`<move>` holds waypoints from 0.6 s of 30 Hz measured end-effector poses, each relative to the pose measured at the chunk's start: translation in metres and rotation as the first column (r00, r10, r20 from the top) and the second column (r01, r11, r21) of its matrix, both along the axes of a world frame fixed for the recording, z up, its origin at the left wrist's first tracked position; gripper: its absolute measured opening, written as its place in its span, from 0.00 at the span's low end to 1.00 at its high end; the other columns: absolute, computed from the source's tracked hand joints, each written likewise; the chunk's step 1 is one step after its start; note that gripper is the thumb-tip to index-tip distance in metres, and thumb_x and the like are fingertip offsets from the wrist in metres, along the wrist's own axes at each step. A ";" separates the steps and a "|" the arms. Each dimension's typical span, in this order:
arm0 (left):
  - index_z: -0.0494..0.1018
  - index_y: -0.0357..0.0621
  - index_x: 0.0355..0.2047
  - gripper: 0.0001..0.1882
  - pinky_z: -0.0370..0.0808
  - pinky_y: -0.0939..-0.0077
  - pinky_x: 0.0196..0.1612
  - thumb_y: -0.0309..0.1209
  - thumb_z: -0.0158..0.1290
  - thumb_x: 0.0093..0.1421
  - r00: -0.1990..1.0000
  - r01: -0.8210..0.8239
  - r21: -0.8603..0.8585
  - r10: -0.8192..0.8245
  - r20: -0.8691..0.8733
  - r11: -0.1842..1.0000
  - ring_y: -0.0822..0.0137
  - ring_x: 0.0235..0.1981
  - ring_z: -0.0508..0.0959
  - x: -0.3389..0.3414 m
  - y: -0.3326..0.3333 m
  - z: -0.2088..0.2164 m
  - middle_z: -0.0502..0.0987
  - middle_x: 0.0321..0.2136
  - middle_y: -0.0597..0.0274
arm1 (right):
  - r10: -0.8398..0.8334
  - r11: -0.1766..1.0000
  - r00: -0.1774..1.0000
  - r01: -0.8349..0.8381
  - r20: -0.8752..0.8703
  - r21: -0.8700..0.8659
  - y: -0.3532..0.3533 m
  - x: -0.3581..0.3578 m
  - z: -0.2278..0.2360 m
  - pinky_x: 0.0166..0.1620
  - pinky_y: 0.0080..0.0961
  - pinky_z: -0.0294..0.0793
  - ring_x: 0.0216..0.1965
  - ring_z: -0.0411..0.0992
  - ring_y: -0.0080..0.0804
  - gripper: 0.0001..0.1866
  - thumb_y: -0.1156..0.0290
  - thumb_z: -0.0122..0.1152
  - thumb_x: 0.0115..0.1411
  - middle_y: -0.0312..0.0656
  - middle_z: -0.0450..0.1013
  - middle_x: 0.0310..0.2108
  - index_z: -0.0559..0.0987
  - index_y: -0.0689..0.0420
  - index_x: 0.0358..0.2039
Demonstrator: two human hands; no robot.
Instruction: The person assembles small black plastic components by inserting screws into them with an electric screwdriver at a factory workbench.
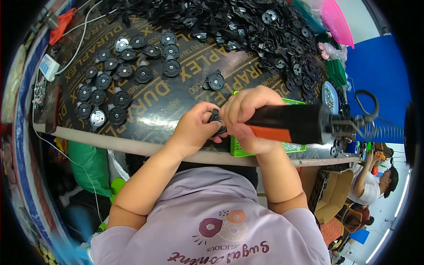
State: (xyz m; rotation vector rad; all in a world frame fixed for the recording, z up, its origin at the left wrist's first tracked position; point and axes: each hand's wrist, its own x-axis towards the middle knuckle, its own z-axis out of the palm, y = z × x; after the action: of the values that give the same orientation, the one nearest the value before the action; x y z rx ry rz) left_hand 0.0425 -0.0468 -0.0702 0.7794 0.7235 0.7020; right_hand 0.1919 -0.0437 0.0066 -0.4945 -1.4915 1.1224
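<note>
My left hand (191,129) pinches a small black round plastic part (215,118) just above the table's front edge. In my right hand (252,112) is a black and orange electric screwdriver (293,123), held nearly level with its tip end toward that part. The tip itself is hidden behind my right fingers. Under the right hand lies a bright green basket (238,151), mostly covered by hand and tool. A single black disc part with a metal centre (215,81) rests on the table beyond my hands. Several similar discs (122,99) stand grouped at the left.
A big heap of loose black parts (265,33) covers the far side. A light blue bowl (329,98) of small metal pieces stands at right. The screwdriver hangs from a coiled spring (384,131). A white box with a cable (49,67) sits far left. Another person (371,183) works at right.
</note>
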 end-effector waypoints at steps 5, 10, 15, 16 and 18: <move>0.61 0.36 0.49 0.17 0.79 0.78 0.30 0.17 0.47 0.60 1.000 -0.017 -0.020 0.016 -0.021 1.000 0.68 0.32 0.79 0.002 -0.001 0.007 0.77 0.35 0.55 | -0.057 0.998 0.985 0.053 -0.160 -0.031 -0.001 -0.005 -0.009 0.25 0.25 0.68 0.18 0.65 0.25 0.12 0.79 0.62 0.53 0.37 0.66 0.19 0.65 0.55 0.30; 0.62 0.36 0.48 0.16 0.79 0.79 0.30 0.18 0.47 0.60 1.000 -0.017 0.126 0.015 0.015 0.992 0.67 0.32 0.80 0.001 -0.002 0.005 0.77 0.35 0.55 | -0.024 0.998 0.998 0.020 0.066 0.060 -0.005 0.008 -0.008 0.27 0.26 0.69 0.20 0.65 0.25 0.15 0.81 0.66 0.49 0.37 0.66 0.21 0.67 0.56 0.30; 0.61 0.38 0.48 0.16 0.78 0.79 0.31 0.18 0.47 0.59 0.998 -0.036 0.005 0.036 -0.042 0.999 0.66 0.32 0.80 0.001 0.001 0.008 0.76 0.35 0.55 | 0.021 0.997 0.967 -0.003 -0.254 0.072 -0.007 0.009 0.019 0.28 0.29 0.72 0.21 0.69 0.28 0.16 0.73 0.70 0.49 0.39 0.70 0.21 0.68 0.56 0.30; 0.60 0.39 0.48 0.17 0.78 0.79 0.31 0.17 0.47 0.59 0.994 -0.028 -0.019 0.026 -0.106 0.999 0.66 0.33 0.80 0.001 0.000 0.014 0.75 0.35 0.54 | -0.014 0.997 0.949 0.036 -0.315 0.064 -0.008 0.017 0.024 0.28 0.30 0.72 0.21 0.69 0.29 0.15 0.71 0.69 0.52 0.39 0.69 0.21 0.68 0.56 0.30; 0.59 0.41 0.47 0.16 0.79 0.78 0.33 0.17 0.45 0.59 0.997 -0.073 -0.049 0.072 -0.023 0.996 0.64 0.35 0.80 0.002 -0.005 0.012 0.74 0.39 0.52 | -0.284 0.948 0.918 0.311 -0.278 0.060 -0.004 0.048 0.012 0.25 0.20 0.72 0.20 0.70 0.26 0.14 0.85 0.64 0.50 0.43 0.72 0.23 0.68 0.59 0.31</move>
State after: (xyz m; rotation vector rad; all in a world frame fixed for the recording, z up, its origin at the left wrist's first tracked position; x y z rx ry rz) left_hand 0.0445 -0.0519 -0.0584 0.7185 0.7888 0.7395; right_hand 0.2395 -0.0480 0.0186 -0.4615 -1.1858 0.8302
